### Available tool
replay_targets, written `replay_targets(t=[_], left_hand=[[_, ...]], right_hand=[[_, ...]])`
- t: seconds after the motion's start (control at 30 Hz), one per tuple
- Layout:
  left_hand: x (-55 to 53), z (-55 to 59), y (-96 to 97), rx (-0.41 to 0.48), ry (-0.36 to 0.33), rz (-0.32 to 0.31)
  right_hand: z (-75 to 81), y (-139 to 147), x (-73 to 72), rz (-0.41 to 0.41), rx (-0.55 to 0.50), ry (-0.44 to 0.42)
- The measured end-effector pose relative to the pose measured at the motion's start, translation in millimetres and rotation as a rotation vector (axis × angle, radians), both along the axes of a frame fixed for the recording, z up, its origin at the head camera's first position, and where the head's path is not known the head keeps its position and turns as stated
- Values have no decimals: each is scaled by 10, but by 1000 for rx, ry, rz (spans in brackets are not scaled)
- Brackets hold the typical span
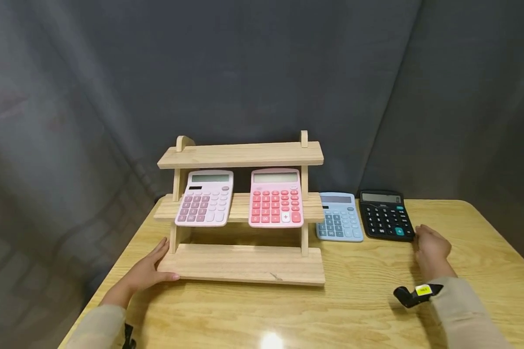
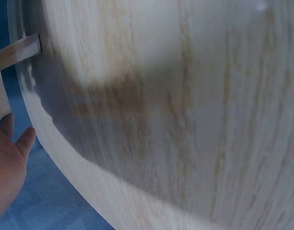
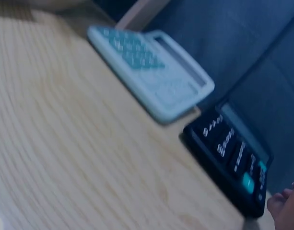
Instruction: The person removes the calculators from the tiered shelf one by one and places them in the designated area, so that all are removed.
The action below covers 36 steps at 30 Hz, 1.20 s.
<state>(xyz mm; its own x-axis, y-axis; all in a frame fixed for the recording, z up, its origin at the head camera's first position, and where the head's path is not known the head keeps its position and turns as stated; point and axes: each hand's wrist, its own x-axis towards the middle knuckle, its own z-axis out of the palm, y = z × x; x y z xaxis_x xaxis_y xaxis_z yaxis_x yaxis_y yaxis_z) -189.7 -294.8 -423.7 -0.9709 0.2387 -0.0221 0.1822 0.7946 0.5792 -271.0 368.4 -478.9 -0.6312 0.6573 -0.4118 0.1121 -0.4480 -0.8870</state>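
A three-tier wooden shelf rack (image 1: 240,261) stands on the table. My left hand (image 1: 145,274) touches the left end of its bottom board, thumb along the front edge and fingers extended back; the left wrist view shows that hand (image 2: 7,165) at the frame's edge. On the middle tier lean a pale lilac calculator (image 1: 206,198) and a pink calculator (image 1: 276,198). To the rack's right are a light blue calculator (image 1: 339,217) and a black calculator (image 1: 386,214). My right hand (image 1: 432,247) has curled fingers right at the black calculator's lower right edge; whether they grip it I cannot tell.
The wood-grain table (image 1: 367,286) reaches back to a dark grey curtain (image 1: 262,72). Bare boards show on the rack's top tier (image 1: 240,154) and bottom tier. A black strap device (image 1: 419,293) is on the right sleeve.
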Motion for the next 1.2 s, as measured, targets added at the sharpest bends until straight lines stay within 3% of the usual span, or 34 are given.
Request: replay_targets(t=[0.13, 0.3, 0.4, 0.6, 0.77, 1.0, 1.2], left_hand=[[-7, 11, -2, -15, 4, -5], [-37, 15, 8, -8, 13, -3], [-42, 15, 17, -6, 1, -6], [-9, 13, 6, -33, 31, 2], [15, -30, -15, -64, 49, 0], [6, -65, -34, -45, 73, 8], [3, -71, -18, -34, 89, -8]], right_hand=[[119, -73, 51, 42, -130, 125], [213, -142, 123, 191, -308, 316], [314, -271, 226, 281, -372, 378], [826, -827, 553, 452, -514, 452], [1019, -1152, 706, 529, -584, 456], [1036, -1458, 692, 564, -539, 381], [1109, -1644, 695, 631, -518, 417]])
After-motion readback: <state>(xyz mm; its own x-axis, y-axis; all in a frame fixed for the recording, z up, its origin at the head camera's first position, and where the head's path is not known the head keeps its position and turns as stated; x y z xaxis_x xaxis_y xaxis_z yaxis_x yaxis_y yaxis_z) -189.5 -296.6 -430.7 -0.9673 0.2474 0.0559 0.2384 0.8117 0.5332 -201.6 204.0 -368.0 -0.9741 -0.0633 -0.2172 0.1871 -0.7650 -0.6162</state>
